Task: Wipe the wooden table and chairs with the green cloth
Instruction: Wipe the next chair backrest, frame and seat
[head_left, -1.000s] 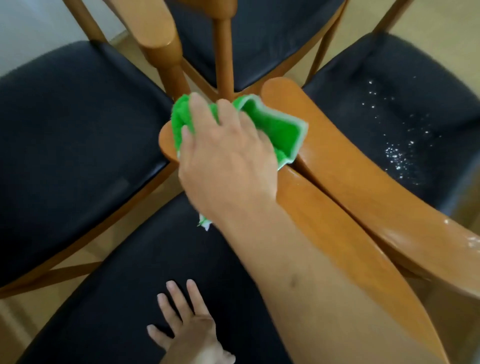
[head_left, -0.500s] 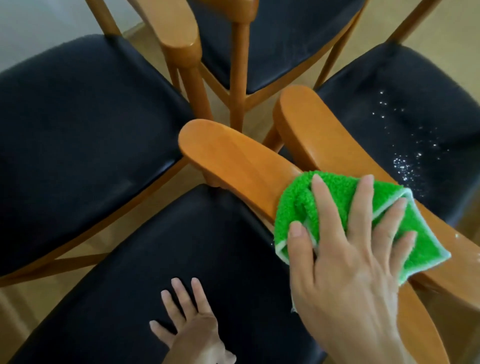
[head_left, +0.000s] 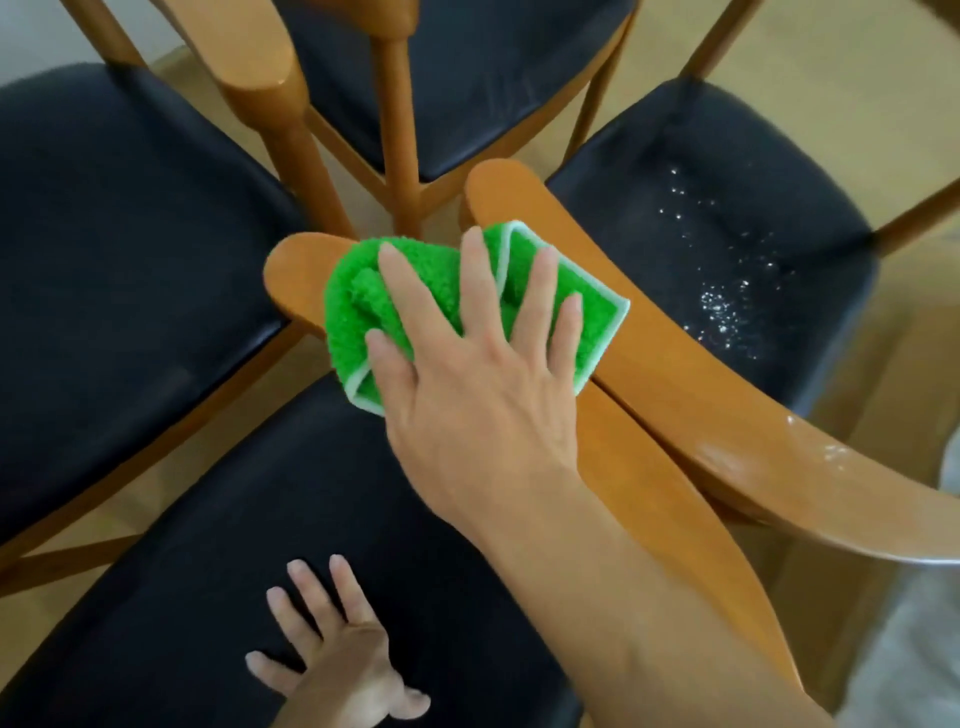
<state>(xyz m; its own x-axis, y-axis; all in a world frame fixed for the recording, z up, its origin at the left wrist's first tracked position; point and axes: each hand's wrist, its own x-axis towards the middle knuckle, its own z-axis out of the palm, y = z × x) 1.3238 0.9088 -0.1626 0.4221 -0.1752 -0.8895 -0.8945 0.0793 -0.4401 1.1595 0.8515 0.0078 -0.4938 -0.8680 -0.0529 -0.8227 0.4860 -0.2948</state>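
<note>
My right hand (head_left: 478, 374) presses the green cloth (head_left: 363, 296) flat onto the wooden backrest (head_left: 665, 499) of the near chair, close to its far end. Its fingers lie spread and straight over the cloth. The cloth's right corner reaches onto the neighbouring chair's backrest (head_left: 701, 384). My left hand (head_left: 337, 660) rests with spread fingers on the near chair's black seat (head_left: 260, 519) at the bottom of the view.
Several wooden chairs with black seats stand close together: one at the left (head_left: 114, 270), one at the back (head_left: 457, 67), one at the right (head_left: 727, 249) with white droplets on its seat. Wet patches shine on the right backrest. Pale floor shows between the chairs.
My right hand has slid the cloth along the near backrest: from its far end towards me, then back towards the far end. My left hand stayed on the seat.
</note>
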